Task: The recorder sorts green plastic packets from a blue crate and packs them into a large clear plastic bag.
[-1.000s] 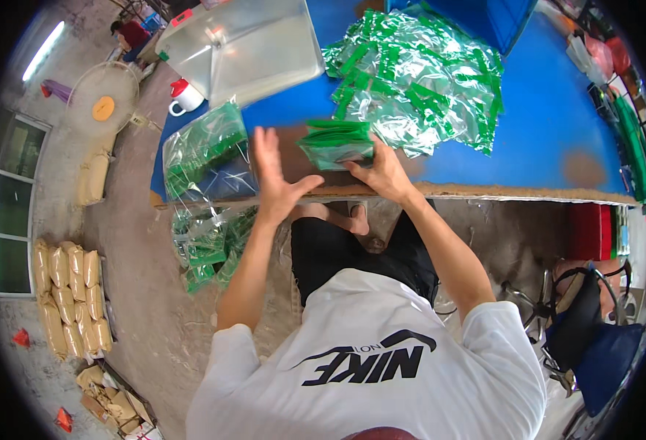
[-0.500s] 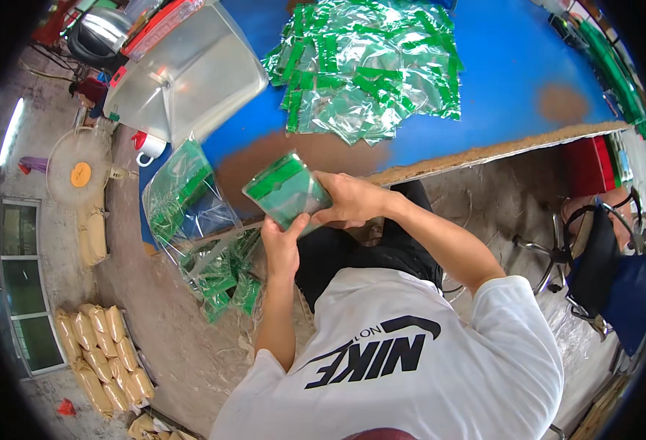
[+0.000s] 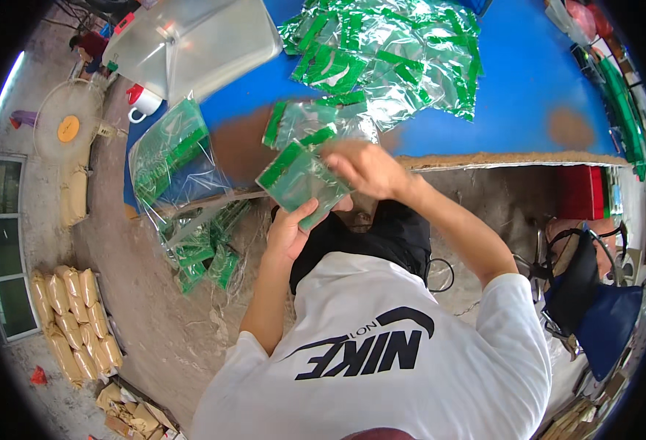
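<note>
My left hand (image 3: 290,229) grips a small stack of clear plastic bags with green bands (image 3: 301,182), its thumb lying over the lower corner. At the upper right edge of that stack is my right hand (image 3: 371,170), its fingers bent and smeared by motion. Whether they pinch a bag is not plain. Just beyond, a few loose clear bags with green strips (image 3: 312,120) overlap at the table's near side. Farther off spreads a large heap of the same bags (image 3: 403,62).
On the blue table (image 3: 521,81) stand a translucent plastic bin (image 3: 220,48) and a white mug with red (image 3: 145,103). A large bag of green-banded packs (image 3: 172,158) overhangs the left edge, above more green packs (image 3: 205,249). A chair (image 3: 594,308) is at right; filled brown sacks (image 3: 74,319) at left.
Bags now lie between the heap and my hands where the bare table showed. My right hand has shifted up and right, away from the left thumb. The view has turned slightly.
</note>
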Demonstrator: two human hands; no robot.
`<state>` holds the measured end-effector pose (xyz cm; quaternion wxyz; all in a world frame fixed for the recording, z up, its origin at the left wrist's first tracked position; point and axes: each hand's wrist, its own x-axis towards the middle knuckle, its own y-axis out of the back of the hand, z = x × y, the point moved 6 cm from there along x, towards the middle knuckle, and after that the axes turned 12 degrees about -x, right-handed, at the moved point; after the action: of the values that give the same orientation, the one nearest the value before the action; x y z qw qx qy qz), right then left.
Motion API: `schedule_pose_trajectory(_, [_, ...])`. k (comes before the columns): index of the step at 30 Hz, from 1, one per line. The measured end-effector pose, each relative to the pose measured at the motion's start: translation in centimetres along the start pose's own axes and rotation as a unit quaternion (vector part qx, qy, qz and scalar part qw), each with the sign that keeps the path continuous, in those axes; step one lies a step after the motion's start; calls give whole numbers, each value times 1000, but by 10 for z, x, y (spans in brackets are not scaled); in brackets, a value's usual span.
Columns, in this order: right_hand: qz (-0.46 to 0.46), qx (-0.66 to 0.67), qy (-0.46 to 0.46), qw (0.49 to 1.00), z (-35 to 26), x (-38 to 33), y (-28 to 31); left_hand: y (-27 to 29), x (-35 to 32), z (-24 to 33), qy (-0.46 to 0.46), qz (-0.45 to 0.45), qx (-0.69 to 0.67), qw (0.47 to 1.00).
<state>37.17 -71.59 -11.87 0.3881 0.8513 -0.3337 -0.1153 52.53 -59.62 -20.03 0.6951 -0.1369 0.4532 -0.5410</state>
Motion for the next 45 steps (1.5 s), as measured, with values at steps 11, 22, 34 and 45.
schedule_pose_trajectory(11, [143, -264, 161, 940, -20, 16, -35, 34, -17, 8, -133, 45, -200, 970])
schedule_pose_trajectory(22, [130, -129, 129, 975, -23, -27, -19, 21, -15, 0, -78, -27, -82, 993])
schedule_pose_trajectory(34, [95, -108, 159, 977, -11, -35, -11, 22, 1, -14, -34, -45, -74, 996])
schedule_pose_trajectory(45, [171, -189, 116, 960, -3, -29, 1, 9, -3, -12, -63, -52, -116, 990])
